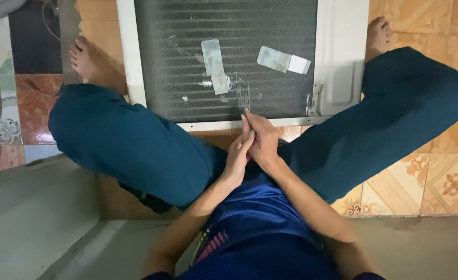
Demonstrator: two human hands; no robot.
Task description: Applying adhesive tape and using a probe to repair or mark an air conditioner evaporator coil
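Left hand (237, 155): it is pressed against the right hand from the left side, fingers straight and close together, pointing up toward the finned panel. I cannot tell if it holds anything.
Right hand (262, 139): the fingers are curled loosely and the tips reach the lower frame edge of the panel. A thin dark line shows between the two hands, maybe a slim tool, but I cannot tell for sure.
Finned panel (226, 57): a grey coil face in a white frame (343, 52), lying flat on the floor between the person's spread legs, just in front of the hands.
Marks on panel: two pale tape-like patches (214, 65) (282, 60) lie on the fins, with whitish scratches near the first one.
Legs: dark teal trousers (130, 145), bare feet at both upper corners of the panel.
Floor: patterned orange tiles (436, 181).
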